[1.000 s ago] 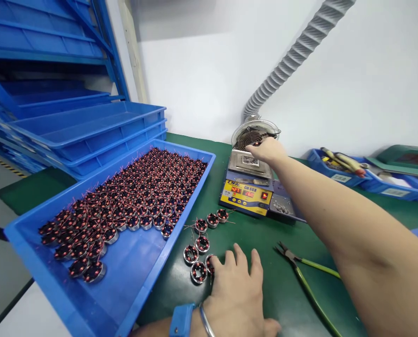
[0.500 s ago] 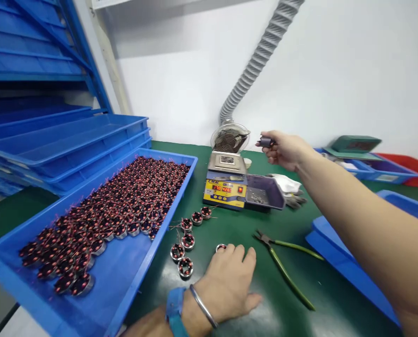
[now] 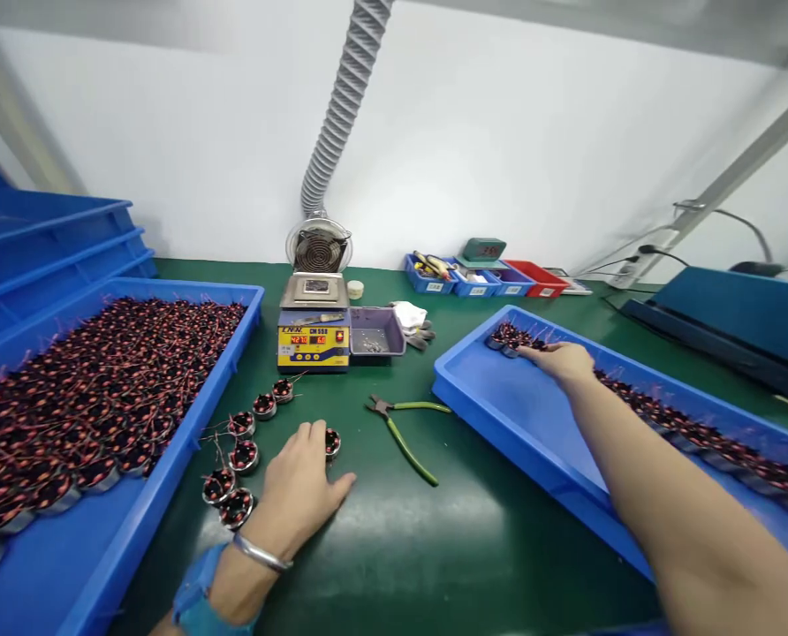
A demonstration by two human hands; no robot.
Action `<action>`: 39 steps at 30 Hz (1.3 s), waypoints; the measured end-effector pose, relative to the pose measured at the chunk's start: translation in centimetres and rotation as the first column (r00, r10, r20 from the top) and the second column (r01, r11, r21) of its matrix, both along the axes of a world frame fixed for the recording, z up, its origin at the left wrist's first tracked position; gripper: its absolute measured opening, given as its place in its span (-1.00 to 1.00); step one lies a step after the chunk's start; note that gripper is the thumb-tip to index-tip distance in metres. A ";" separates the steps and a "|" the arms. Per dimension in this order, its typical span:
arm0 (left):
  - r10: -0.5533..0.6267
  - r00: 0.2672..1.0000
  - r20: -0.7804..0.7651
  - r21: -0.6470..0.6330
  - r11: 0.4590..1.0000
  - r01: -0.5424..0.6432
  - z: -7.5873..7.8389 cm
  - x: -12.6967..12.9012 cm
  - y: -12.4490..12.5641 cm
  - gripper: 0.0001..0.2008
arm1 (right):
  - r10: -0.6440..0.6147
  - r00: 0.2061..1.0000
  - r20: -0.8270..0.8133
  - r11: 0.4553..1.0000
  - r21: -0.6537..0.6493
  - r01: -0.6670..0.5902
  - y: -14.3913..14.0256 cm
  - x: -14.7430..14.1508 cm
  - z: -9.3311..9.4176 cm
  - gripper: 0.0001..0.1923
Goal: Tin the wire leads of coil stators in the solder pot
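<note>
Right hand [image 3: 562, 360] rests, fingers flat and gripping nothing, on coils in the barely filled right tray [image 3: 500, 415]; left hand [image 3: 301, 481] lies open beside six loose coils [image 3: 244, 456], left tray [image 3: 188, 442] still heaped.

Solder pot [image 3: 313, 341], centre of frame: yellow front panel reads "CM 558" beside a brand mark too small to make out. Two red digit displays below, blurred. White labels on small bins [image 3: 473, 281], upper centre: illegible.

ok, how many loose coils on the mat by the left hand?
7: two near the solder pot, three mid-row, one at the wrist, one at the fingers; the hand may hide more.
</note>
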State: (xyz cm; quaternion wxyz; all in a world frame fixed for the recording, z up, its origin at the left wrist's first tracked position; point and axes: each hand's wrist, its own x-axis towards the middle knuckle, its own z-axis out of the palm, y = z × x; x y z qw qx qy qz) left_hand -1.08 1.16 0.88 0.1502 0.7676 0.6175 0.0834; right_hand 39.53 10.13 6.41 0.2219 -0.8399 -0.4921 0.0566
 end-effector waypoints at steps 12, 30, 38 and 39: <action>-0.018 0.973 0.232 -0.031 0.999 0.025 -1.2 0.0 1.3 -0.84 | -0.364 0.930 -0.062 0.931 -0.065 0.360 1.0 -0.4 -0.8 -0.70; -0.237 0.859 0.454 -0.178 0.921 0.348 -0.5 -1.6 1.6 -0.67 | 0.626 0.405 -0.666 0.519 -0.032 -0.854 -8.0 -23.1 -7.5 -0.44; -0.256 0.856 0.450 -0.188 0.909 0.371 -0.5 -1.2 1.4 -0.80 | 0.657 0.296 -0.694 0.408 -0.002 -0.913 -6.9 -21.2 -6.6 -0.47; -0.261 0.852 0.455 -0.199 0.902 0.382 -0.4 -1.1 1.3 -0.79 | 0.670 0.309 -0.675 0.420 0.002 -0.908 -6.6 -20.7 -6.3 -0.43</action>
